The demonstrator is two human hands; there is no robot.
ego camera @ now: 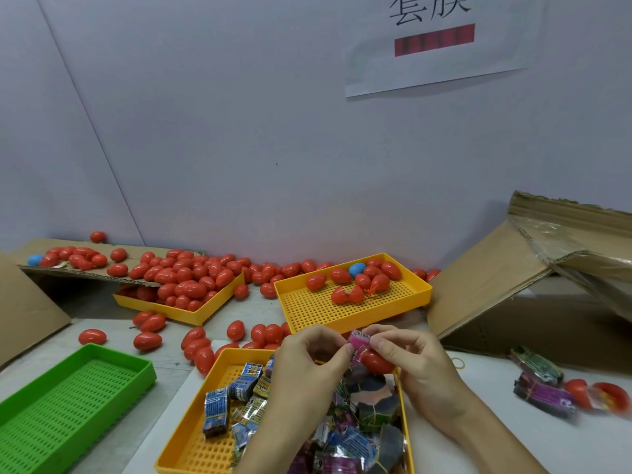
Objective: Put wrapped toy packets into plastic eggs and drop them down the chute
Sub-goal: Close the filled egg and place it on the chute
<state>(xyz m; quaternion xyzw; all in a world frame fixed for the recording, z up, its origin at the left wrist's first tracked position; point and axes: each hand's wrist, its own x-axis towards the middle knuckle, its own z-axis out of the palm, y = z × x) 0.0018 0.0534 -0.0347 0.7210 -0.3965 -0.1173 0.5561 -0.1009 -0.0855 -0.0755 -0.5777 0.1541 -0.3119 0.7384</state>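
Observation:
Both hands meet above the near yellow tray (201,439), which holds several wrapped toy packets (216,413). My left hand (307,357) and my right hand (410,357) pinch a pink wrapped packet (359,340) between their fingertips. A red plastic egg half (374,362) sits under the packet, held in my right hand. Closed red eggs (191,282) fill the far left yellow tray and spill over the table. The far yellow tray (352,309) holds several red eggs and one blue egg (357,268).
An empty green tray (68,405) lies at the near left. Cardboard sheets slope at the left (30,302) and right (496,285). Loose packets (543,395) and an open red egg (608,395) lie at the right. A paper sign (434,42) hangs on the wall.

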